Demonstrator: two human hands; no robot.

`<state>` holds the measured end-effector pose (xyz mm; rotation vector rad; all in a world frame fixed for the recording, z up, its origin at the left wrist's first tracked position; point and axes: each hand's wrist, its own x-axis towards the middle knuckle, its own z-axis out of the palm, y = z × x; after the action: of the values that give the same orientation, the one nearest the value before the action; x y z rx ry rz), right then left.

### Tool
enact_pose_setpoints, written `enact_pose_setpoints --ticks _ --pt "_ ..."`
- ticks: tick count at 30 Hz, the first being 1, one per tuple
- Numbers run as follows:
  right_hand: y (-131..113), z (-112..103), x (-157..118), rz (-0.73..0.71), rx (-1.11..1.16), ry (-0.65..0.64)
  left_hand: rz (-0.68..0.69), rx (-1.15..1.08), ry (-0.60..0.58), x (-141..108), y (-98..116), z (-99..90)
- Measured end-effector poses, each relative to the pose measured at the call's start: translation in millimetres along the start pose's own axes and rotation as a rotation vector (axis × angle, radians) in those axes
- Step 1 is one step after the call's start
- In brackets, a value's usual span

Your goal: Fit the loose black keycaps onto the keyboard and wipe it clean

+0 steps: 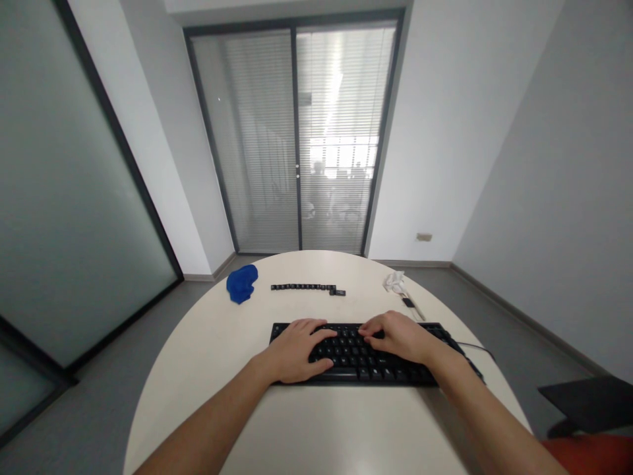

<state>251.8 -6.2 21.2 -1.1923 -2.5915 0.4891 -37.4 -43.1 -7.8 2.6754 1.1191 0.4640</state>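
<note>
A black computer keyboard [341, 372] lies across the table in front of me. My left hand [297, 351] rests over its left part, fingers spread and the thumb low near the space bar. My right hand [398, 335] is over the middle and right keys. Its thumb and index finger come together at the upper middle rows; whatever is between the fingertips is too small to make out. Beyond the keyboard, a row of loose black keycaps [301, 286] lies on the table, with a few wider ones at its right end.
The round white table [198, 369] holds a crumpled blue cloth [241, 284] at far left. A crumpled white tissue [394, 282] and a thin light stick-like tool [414, 307] with a dark piece lie at right. A cable [477, 346] leaves the keyboard. A black-and-red chair [588, 409] stands right.
</note>
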Motion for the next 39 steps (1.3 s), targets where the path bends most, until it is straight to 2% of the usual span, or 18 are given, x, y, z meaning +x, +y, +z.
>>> enact_pose_setpoints --ticks 15,26,33,39 --pt "0 -1 4 -0.016 -0.015 -0.033 0.0 0.002 -0.01 0 0 -0.8" --pt "2 15 6 0.036 -0.128 0.136 0.008 -0.012 -0.002 0 -1 -0.2" --pt "14 21 39 0.147 -0.139 0.229 0.011 0.002 -0.002 -1 -1 -1.1" --pt "24 25 87 0.189 -0.366 0.233 0.009 -0.005 0.003 0 0 -2.3"
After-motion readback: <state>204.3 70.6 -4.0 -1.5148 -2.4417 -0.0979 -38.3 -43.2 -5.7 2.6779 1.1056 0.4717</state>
